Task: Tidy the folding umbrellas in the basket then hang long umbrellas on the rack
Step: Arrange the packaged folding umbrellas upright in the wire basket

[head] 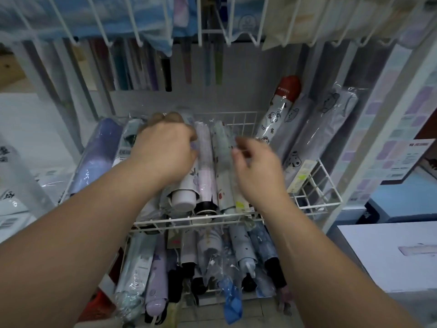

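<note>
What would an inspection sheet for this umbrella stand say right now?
Surface: white wire basket, packed with wrapped folding umbrellas.
Job's things: white-handled folding umbrella, pink folding umbrella and pale green folding umbrella side by side; long umbrellas hang on the rack behind.
Clutter: red-capped umbrella leans tilted at the right.
Grips: left hand grips the white-handled folding umbrella; right hand blurred above the pale green one, hold unclear.
Cables: nothing seen.
Surroundings: lower basket of umbrellas; white box at right.
</note>
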Demonstrator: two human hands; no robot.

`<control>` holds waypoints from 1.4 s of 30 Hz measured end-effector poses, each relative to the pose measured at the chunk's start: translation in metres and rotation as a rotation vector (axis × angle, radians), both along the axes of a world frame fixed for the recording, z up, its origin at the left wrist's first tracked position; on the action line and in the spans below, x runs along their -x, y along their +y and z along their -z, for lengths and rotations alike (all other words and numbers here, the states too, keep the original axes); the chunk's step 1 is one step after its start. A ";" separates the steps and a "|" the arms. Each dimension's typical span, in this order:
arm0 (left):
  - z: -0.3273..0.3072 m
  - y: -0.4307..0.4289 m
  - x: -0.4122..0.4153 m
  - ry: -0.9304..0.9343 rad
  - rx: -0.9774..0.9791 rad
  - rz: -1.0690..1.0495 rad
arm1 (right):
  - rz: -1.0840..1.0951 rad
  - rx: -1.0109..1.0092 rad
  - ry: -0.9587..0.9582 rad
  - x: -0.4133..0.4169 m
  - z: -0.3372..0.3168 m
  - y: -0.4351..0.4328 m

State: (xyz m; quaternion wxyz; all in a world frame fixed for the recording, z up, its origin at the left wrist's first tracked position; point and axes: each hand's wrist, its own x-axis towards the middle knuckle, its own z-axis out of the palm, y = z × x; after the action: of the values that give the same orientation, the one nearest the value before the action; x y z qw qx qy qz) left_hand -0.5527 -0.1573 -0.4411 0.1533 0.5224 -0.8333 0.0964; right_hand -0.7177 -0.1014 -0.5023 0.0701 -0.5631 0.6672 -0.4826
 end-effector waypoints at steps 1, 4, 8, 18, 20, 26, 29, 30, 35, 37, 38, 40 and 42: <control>-0.002 0.002 0.007 -0.015 -0.007 0.020 | 0.102 0.041 -0.002 0.014 0.002 0.003; -0.006 0.009 0.031 -0.076 -0.029 0.062 | 0.376 0.137 -0.014 0.046 0.006 0.018; -0.009 0.021 0.066 -0.244 -0.086 0.096 | 0.439 0.132 -0.086 0.061 0.010 0.027; 0.005 0.022 0.138 0.586 -0.518 0.334 | 0.346 0.156 -0.304 0.093 0.009 0.022; 0.016 0.022 0.158 0.772 -0.649 0.387 | 0.342 0.181 -0.294 0.094 0.009 0.021; 0.041 0.016 0.182 1.028 -0.824 0.432 | 0.229 0.045 -0.224 0.097 0.012 0.020; 0.041 0.014 0.176 1.123 -0.810 0.395 | 0.126 0.029 -0.197 0.094 0.006 0.019; 0.038 0.012 0.173 1.172 -0.799 0.392 | 0.097 0.042 -0.173 0.092 0.000 0.019; 0.002 0.001 0.155 1.443 -0.620 0.296 | -0.069 0.146 -0.229 0.082 -0.035 -0.010; -0.009 -0.010 0.142 1.473 -0.594 0.205 | -0.141 0.065 -0.271 0.076 -0.041 -0.021; -0.011 -0.014 0.133 1.439 -0.600 0.152 | -0.171 -0.013 -0.236 0.071 -0.042 -0.022; -0.009 -0.020 0.116 1.287 -0.607 0.088 | -0.201 -0.125 -0.182 0.060 -0.037 -0.022; -0.005 -0.021 0.100 1.058 -0.553 0.076 | -0.195 -0.157 -0.182 0.045 -0.031 -0.022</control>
State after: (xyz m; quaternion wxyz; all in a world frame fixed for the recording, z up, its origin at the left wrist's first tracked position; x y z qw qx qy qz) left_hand -0.6527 -0.1779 -0.4362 0.4093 0.4897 -0.6560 -0.4029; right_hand -0.7626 -0.1236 -0.4709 0.2208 -0.5720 0.6358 -0.4689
